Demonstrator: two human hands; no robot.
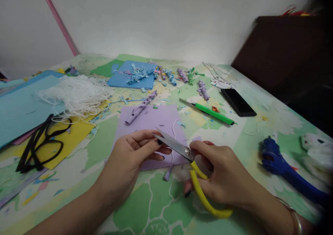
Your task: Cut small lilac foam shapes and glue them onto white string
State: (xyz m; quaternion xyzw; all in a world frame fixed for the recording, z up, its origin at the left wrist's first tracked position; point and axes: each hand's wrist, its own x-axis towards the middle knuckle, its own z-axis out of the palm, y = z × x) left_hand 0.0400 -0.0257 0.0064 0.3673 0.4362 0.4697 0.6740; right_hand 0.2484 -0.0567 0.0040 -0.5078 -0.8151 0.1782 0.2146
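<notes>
My right hand (221,172) grips a pair of scissors (187,152) with yellow-wrapped handles, its blades pointing left and slightly apart. At the blade tips my left hand (135,151) is closed, thumb pressed to fingers; what it pinches, if anything, I cannot make out. Beneath both hands lies a sheet of purple paper (166,113). A white string (173,131) runs down across it, with a small purple paper tassel (168,172) at its lower end. A rolled purple paper tube (137,111) with dark holes rests on the sheet's upper left.
A green cutter knife (213,114) and a black phone (238,102) lie to the right, beyond them a blue glue gun (281,162). Left are tangled white string (80,94) and black-framed glasses (49,148). Several small paper rolls (182,75) and scraps lie behind.
</notes>
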